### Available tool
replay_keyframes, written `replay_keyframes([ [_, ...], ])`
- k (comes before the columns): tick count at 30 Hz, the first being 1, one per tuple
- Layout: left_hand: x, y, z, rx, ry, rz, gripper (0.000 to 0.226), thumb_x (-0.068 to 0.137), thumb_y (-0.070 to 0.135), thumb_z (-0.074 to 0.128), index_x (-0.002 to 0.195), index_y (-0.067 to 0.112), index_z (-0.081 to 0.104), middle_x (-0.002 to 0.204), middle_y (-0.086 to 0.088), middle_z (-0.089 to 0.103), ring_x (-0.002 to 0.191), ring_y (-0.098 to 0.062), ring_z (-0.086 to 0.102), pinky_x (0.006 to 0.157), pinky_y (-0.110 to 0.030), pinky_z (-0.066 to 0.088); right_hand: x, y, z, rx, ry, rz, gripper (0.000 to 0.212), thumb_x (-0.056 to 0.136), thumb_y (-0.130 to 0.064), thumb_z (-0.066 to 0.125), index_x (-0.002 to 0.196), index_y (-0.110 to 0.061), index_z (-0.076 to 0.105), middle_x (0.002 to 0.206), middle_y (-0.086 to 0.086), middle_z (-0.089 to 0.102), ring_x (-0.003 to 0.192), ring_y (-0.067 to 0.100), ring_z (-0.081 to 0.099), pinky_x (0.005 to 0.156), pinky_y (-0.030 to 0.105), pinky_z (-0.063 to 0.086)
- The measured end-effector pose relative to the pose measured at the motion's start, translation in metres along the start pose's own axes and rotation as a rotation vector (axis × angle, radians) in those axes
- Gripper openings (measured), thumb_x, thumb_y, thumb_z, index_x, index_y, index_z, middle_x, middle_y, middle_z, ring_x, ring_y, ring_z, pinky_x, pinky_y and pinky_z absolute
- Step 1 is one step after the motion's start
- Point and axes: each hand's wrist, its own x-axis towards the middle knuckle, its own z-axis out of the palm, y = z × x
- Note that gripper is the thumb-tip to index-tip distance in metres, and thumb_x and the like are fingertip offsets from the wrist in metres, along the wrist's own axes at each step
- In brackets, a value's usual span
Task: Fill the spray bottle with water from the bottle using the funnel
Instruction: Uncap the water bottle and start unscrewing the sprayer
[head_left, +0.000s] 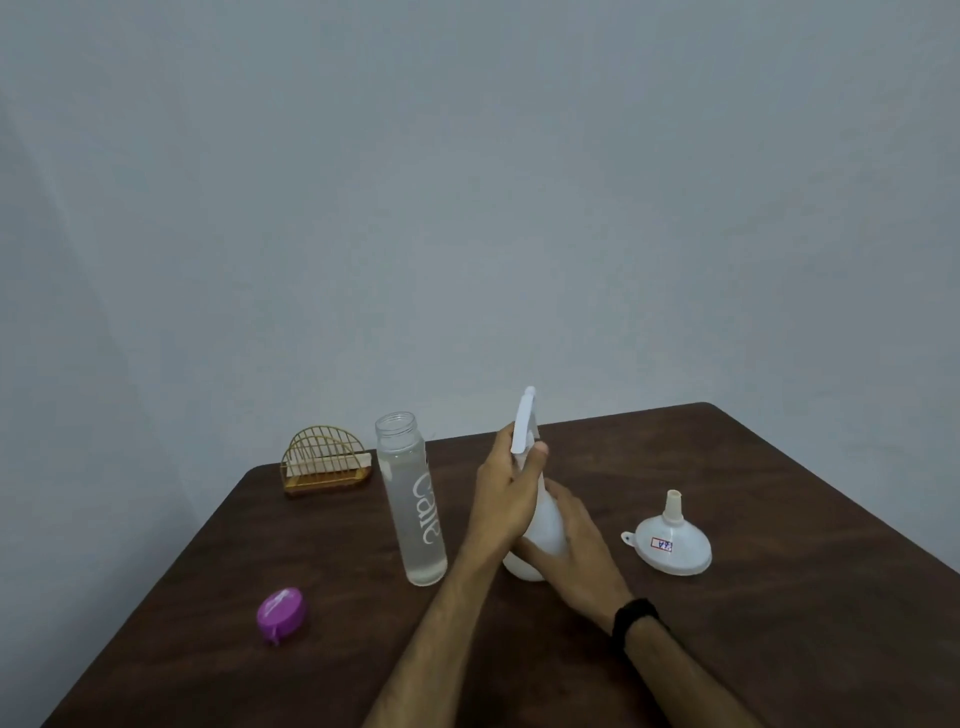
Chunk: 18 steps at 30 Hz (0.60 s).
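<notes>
Two bare forearms reach in from the near edge of the brown table (753, 493) and meet at the sprayer (540, 525), which stands upright near the middle. Right hand (582, 545) — a black band (635, 618) on its wrist — wraps its fingers round the sprayer's white body low down, holding it on the tabletop. Left hand (506, 493) grips higher up, fingers and thumb curled round the neck just under the white trigger head, which pokes up above the knuckles. Just left of the sprayer stands the bottle (413, 499), clear, uncapped and upright, with water in it. Its purple cap (281, 614) lies further left of the sprayer and nearer the camera. Right of the sprayer, apart from it, the funnel (670, 540) sits wide mouth down, spout up. Beyond the bottle, at the far left corner — a gold wire rack (326, 462).
</notes>
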Motion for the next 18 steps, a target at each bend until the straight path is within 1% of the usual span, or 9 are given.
replay_keyframes([
  [2,-0.005,-0.014,0.004,-0.051,-0.011,-0.021,0.018,0.098,0.044,0.053,0.111,0.032,0.058,0.105,0.009,0.069,0.096,-0.002,0.065,0.071,-0.01,0.048,0.002,0.001,-0.001,0.022,-0.003,-0.003,0.087,0.067,-0.076,0.069,0.14,-0.049,0.029,0.139,-0.024,0.04,0.119,-0.008,0.043,0.092,0.012,0.037],
  [4,-0.01,-0.024,0.007,-0.096,0.012,-0.003,0.013,0.097,0.044,0.054,0.106,0.037,0.06,0.104,0.008,0.071,0.096,-0.001,0.066,0.073,-0.01,0.05,0.003,0.001,-0.001,0.039,0.004,-0.011,0.091,0.066,-0.069,0.073,0.142,-0.043,0.032,0.14,-0.019,0.044,0.124,-0.001,0.046,0.099,0.022,0.044],
  [6,-0.01,-0.027,0.008,-0.128,0.04,0.016,0.01,0.095,0.044,0.058,0.104,0.04,0.062,0.102,0.009,0.072,0.096,-0.002,0.067,0.076,-0.015,0.053,0.003,0.001,-0.002,0.039,0.007,-0.011,0.088,0.067,-0.062,0.077,0.14,-0.04,0.033,0.138,-0.015,0.048,0.123,0.003,0.049,0.103,0.03,0.048],
  [7,-0.009,-0.026,0.008,-0.136,0.055,0.017,0.011,0.094,0.044,0.061,0.104,0.04,0.063,0.1,0.01,0.072,0.094,-0.004,0.068,0.076,-0.02,0.055,0.004,0.0,-0.002,0.034,0.008,-0.009,0.087,0.068,-0.058,0.079,0.139,-0.04,0.033,0.137,-0.014,0.05,0.122,0.004,0.05,0.103,0.032,0.048],
  [10,-0.007,-0.024,0.008,-0.133,0.162,0.024,0.022,0.082,0.047,0.074,0.094,0.031,0.065,0.09,0.01,0.072,0.085,-0.007,0.069,0.073,-0.03,0.058,0.005,0.001,-0.002,0.027,0.013,-0.017,0.086,0.067,-0.056,0.081,0.137,-0.04,0.033,0.136,-0.013,0.05,0.121,0.005,0.051,0.102,0.034,0.049],
  [13,-0.008,-0.022,0.011,-0.165,0.279,-0.007,0.041,0.067,0.051,0.084,0.087,0.024,0.062,0.086,0.009,0.072,0.08,-0.008,0.069,0.068,-0.031,0.059,0.006,0.002,-0.002,0.014,0.016,-0.01,0.095,0.063,-0.06,0.08,0.14,-0.035,0.032,0.139,-0.011,0.048,0.125,0.008,0.05,0.104,0.038,0.048],
  [14,-0.009,-0.022,0.012,-0.201,0.276,-0.029,0.045,0.064,0.051,0.086,0.09,0.022,0.062,0.088,0.007,0.073,0.08,-0.008,0.07,0.068,-0.031,0.059,0.006,0.003,-0.001,0.018,0.018,-0.009,0.096,0.062,-0.062,0.079,0.14,-0.036,0.031,0.139,-0.011,0.048,0.125,0.008,0.05,0.103,0.037,0.049],
  [16,-0.011,-0.025,0.01,-0.318,0.257,-0.065,0.051,0.063,0.048,0.087,0.093,0.016,0.061,0.088,0.002,0.075,0.08,-0.011,0.072,0.066,-0.027,0.057,0.005,0.003,-0.002,0.024,0.026,-0.02,0.092,0.061,-0.063,0.08,0.136,-0.041,0.031,0.134,-0.015,0.049,0.121,0.004,0.051,0.097,0.028,0.05],
  [18,-0.012,-0.026,0.005,-0.425,0.239,-0.074,0.042,0.072,0.036,0.084,0.093,0.009,0.061,0.083,0.001,0.075,0.077,-0.008,0.071,0.064,-0.018,0.053,0.004,0.002,-0.002,0.023,0.034,-0.035,0.087,0.062,-0.061,0.082,0.132,-0.043,0.033,0.129,-0.017,0.051,0.116,0.001,0.053,0.09,0.019,0.049],
])
